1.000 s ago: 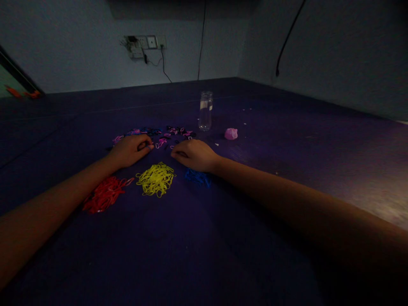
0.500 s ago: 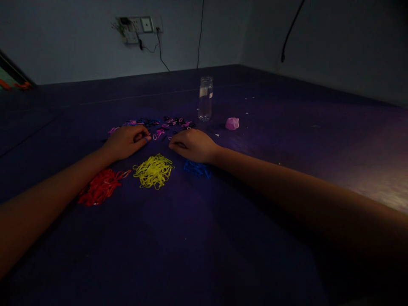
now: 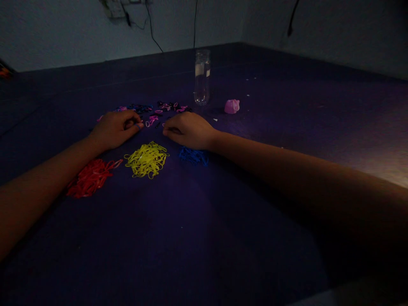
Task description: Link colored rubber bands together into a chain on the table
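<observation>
Hands: I see two, a left hand (image 3: 111, 129) and a right hand (image 3: 191, 129).
Single-colour band piles: I count three, made up of one red pile (image 3: 91, 178), one yellow pile (image 3: 147, 160) and one blue pile (image 3: 193, 156).
Bands per pile: many in each, too tangled for me to number.
Mixed small bands (image 3: 153, 119): many; overlap and dimness defeat my count.
Clear jar (image 3: 202, 85): one.
White patches on the jar (image 3: 199, 69): I make out two.
Pink lumpy object (image 3: 231, 106): one.
White scraps (image 3: 215, 120): at least four that I can pick out.
</observation>
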`<state>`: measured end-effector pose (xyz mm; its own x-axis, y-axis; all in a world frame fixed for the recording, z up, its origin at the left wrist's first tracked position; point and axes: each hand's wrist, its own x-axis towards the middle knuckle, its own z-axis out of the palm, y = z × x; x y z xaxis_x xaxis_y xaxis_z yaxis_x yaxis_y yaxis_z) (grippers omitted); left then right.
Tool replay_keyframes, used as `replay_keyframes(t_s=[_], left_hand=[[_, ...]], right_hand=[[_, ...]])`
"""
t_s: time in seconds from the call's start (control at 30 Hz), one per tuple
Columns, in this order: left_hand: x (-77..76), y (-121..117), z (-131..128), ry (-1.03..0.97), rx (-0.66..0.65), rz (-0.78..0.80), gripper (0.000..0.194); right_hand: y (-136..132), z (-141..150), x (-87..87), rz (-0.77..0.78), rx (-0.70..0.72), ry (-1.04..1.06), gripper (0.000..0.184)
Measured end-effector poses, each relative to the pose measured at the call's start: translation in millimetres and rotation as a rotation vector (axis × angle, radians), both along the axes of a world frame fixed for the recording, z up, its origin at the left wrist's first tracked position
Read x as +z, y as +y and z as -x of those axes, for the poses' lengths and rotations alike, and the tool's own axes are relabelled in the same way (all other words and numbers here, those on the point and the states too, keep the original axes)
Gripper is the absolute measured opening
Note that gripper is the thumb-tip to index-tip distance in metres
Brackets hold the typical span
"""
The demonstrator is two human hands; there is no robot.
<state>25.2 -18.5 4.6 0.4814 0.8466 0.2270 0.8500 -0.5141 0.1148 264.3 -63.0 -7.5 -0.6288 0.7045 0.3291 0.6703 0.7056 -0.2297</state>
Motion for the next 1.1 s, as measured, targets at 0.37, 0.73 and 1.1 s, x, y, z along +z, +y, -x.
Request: replay_keyframes(t_s=[0.37, 0.73, 1.1], left_hand=[[-2.5, 1.5, 1.2, -0.027, -0.039, -0.054, 0.033], [0.4, -1.1, -0.8, -0.048, -0.073, 0.006, 0.027], [-6.5, 0.1, 1.1, -0.106, -0.147, -0.038, 0.023]], right_hand=[[1.5, -0.2, -1.4, 0.020, 0.014, 0.006, 0.031], [-2.6, 0.2, 0.5, -0.012, 0.012, 0.025, 0.025], [-4.0, 0.8, -0.5, -0.011, -0.002, 0.022, 0.023]])
